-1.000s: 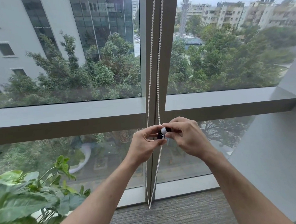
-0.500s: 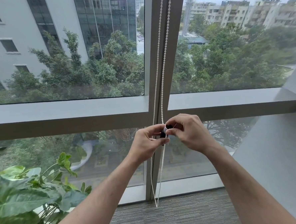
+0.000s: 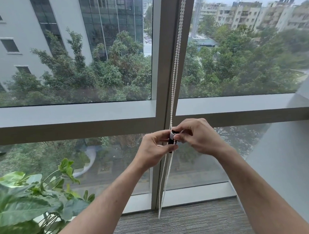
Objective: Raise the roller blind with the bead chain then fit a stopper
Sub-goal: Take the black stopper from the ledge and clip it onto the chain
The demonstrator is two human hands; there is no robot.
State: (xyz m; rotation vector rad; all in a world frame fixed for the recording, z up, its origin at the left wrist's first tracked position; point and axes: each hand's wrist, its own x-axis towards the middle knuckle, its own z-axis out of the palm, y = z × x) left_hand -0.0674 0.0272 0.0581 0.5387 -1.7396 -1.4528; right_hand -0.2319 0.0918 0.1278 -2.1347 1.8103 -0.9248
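A white bead chain (image 3: 176,61) hangs as a double strand down the grey window mullion (image 3: 166,52), its loop ending just above the floor. At mid height a small stopper (image 3: 172,136), black with a white top, sits on the chain. My left hand (image 3: 154,149) pinches the chain and the stopper's lower part from the left. My right hand (image 3: 196,136) grips the stopper's top from the right with thumb and forefinger. The fingers hide most of the stopper. The roller blind itself is out of view above.
A leafy green potted plant (image 3: 28,202) stands at the lower left, close to my left forearm. A grey wall (image 3: 297,153) closes in on the right. Grey carpet (image 3: 184,225) lies below the window sill frame (image 3: 69,120).
Both hands have stayed on the stopper and chain, shifting slightly right in the view as my head turned left. The right fingers have closed more tightly over the stopper's top.
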